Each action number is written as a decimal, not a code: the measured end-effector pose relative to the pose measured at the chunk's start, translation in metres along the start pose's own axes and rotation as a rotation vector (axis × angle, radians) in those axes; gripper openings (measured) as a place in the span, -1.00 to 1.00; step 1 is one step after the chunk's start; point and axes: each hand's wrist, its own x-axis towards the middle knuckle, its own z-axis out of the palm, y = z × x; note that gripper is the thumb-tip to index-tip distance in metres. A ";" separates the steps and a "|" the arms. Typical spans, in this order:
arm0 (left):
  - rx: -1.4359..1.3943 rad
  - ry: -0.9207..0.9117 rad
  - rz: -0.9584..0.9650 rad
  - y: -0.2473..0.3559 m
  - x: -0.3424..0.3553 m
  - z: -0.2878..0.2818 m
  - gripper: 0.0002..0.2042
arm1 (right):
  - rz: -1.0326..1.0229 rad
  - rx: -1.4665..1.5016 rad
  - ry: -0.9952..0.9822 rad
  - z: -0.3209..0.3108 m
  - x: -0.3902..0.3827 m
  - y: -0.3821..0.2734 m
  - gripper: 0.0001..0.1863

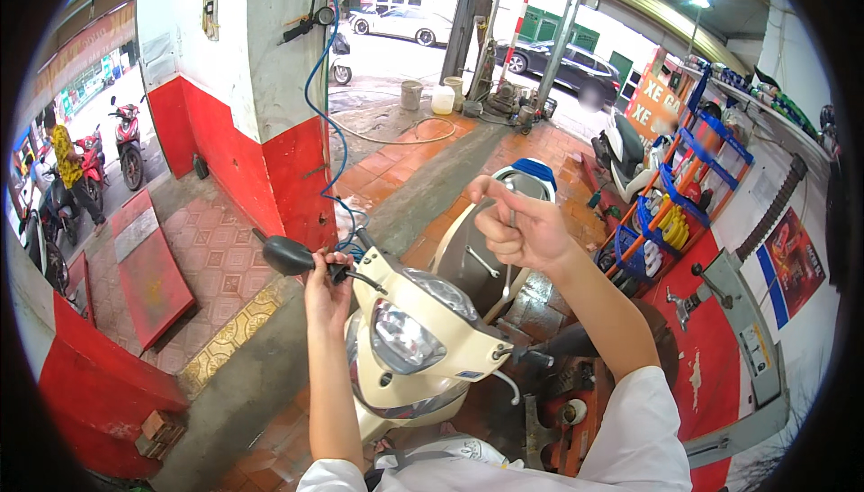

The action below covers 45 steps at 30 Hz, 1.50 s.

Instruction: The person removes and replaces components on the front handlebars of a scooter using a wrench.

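A cream scooter (468, 345) stands before me with its headlight (405, 337) facing me. My left hand (328, 289) is at the left handlebar, its fingers closed around the base of a black rear-view mirror (288, 256). Over the scooter I hold up my right hand (520, 229), index finger pointing left and the other fingers curled. A thin metal wrench (507, 288) hangs down from those fingers, partly hidden by the hand. Another wrench (482, 262) shows against the scooter's dark seat area. No mirror shows at the right handlebar (533, 359).
A red and white pillar (279, 163) with a blue hose (335, 136) rises ahead on the left. To the right are a blue and orange rack (670, 208) of bottles and a grey machine (742, 321). A red board (148, 267) leans over the tiles at left.
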 end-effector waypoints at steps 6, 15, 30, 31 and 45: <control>-0.060 -0.017 -0.031 0.013 0.011 -0.022 -0.80 | 0.001 -0.087 -0.059 -0.001 0.058 0.051 -0.68; 0.101 0.026 0.057 0.032 0.027 -0.026 -0.84 | -0.167 -0.233 -0.049 -0.048 0.124 0.095 -0.73; 0.271 0.137 0.120 -0.029 0.127 -0.054 -0.88 | -0.391 0.171 0.583 -0.158 0.227 0.175 -0.81; 0.281 0.164 0.119 -0.031 0.130 -0.061 -0.88 | -0.394 0.216 0.587 -0.157 0.228 0.176 -0.78; 0.534 0.044 0.109 -0.049 0.153 -0.082 -0.90 | -0.289 0.263 0.780 -0.179 0.242 0.189 -0.64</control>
